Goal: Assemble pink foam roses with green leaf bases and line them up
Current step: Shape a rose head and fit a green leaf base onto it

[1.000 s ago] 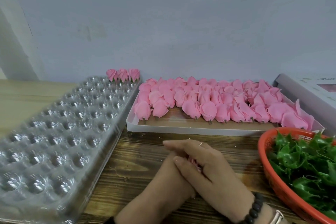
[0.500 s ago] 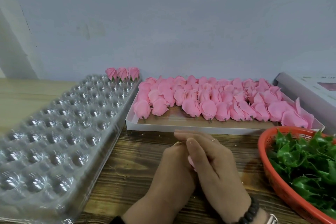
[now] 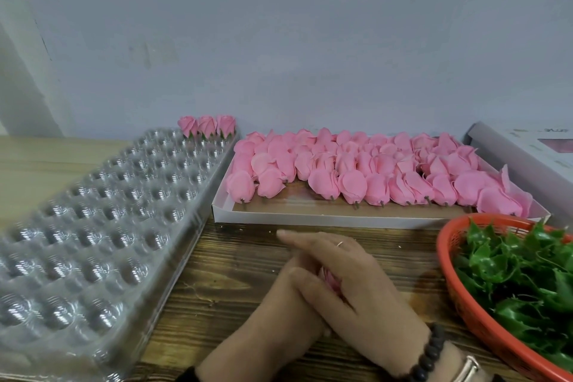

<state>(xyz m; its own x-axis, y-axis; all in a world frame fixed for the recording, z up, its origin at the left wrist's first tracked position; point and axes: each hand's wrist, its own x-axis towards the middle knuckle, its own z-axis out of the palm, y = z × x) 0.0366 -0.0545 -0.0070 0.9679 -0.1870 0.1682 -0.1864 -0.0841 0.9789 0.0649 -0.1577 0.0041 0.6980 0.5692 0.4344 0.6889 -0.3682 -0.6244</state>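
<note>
Hands, left (image 3: 288,298) and right (image 3: 356,285), clasp 1 pink rose (image 3: 329,279) near cardboard tray edge (image 3: 310,220).

Both hands meet over the wooden table (image 3: 235,260): right hand (image 3: 350,288) lies across left hand (image 3: 288,310), a pink rose (image 3: 329,278) peeking between them, three finished roses (image 3: 207,125) lined up behind.
</note>
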